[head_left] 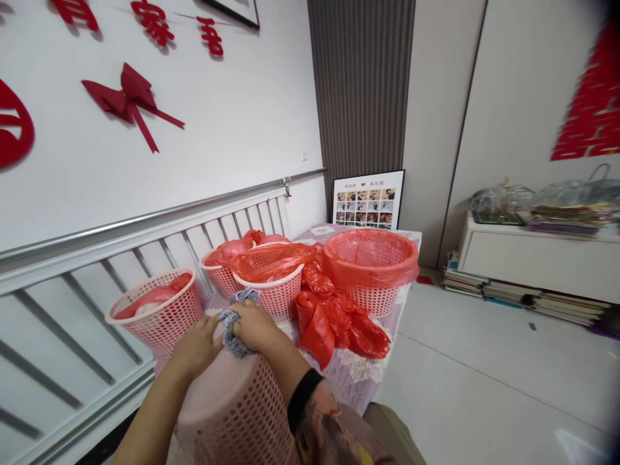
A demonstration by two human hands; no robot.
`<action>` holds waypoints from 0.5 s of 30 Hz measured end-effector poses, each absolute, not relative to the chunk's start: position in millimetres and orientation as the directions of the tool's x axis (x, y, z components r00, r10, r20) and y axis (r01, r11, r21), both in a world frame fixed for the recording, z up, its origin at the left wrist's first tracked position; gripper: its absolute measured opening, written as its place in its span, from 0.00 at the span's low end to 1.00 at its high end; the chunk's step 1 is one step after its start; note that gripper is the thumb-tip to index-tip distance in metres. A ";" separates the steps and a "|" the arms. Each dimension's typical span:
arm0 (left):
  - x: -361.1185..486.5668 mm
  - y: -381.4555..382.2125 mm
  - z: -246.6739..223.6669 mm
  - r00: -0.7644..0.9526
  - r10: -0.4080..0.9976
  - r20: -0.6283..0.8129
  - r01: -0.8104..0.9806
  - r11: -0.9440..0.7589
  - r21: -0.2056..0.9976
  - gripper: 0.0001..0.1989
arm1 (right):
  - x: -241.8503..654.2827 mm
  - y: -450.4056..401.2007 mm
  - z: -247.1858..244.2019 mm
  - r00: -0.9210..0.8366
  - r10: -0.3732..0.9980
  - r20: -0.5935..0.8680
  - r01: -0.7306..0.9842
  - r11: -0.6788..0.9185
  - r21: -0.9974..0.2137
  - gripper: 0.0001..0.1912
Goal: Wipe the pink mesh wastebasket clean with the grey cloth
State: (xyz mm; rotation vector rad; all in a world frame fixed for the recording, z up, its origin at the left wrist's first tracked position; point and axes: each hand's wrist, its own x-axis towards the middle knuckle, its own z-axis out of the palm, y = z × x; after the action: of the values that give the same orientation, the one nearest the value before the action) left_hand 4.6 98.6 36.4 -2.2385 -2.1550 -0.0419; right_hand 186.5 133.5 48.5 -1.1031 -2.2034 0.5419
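Observation:
A pink perforated plastic basket (217, 394) stands upside down in front of me, its solid base facing up. My right hand (254, 326) is closed around a crumpled grey cloth (236, 332) and presses it against the far part of that base. At the base's left edge my left hand (196, 349) grips the basket, its fingertips close beside the cloth; some of its fingers are hidden. Just beyond my hands is an upright pink basket (285, 294) with red plastic film over it. To the left, another pink basket (167, 323) has red film inside.
Red plastic bags (334, 316) lie heaped on the lace-covered table (361, 378). A larger basket lined with red film (375, 294) stands at the table's right. A white radiator (121, 278) runs along the left wall. On the right is a low white cabinet (533, 255).

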 end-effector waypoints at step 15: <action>3.8 96.6 32.0 0.073 0.993 0.092 0.997 -0.072 -0.009 0.37 | 178.3 0.6 -130.8 -0.337 0.825 0.454 0.417 0.563 -0.713 0.47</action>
State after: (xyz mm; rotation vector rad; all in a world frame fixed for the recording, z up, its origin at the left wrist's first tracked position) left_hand 3.8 96.6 32.0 -2.2484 -2.0910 -0.0938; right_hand 178.3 0.6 -130.8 -0.9995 -1.9586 0.6145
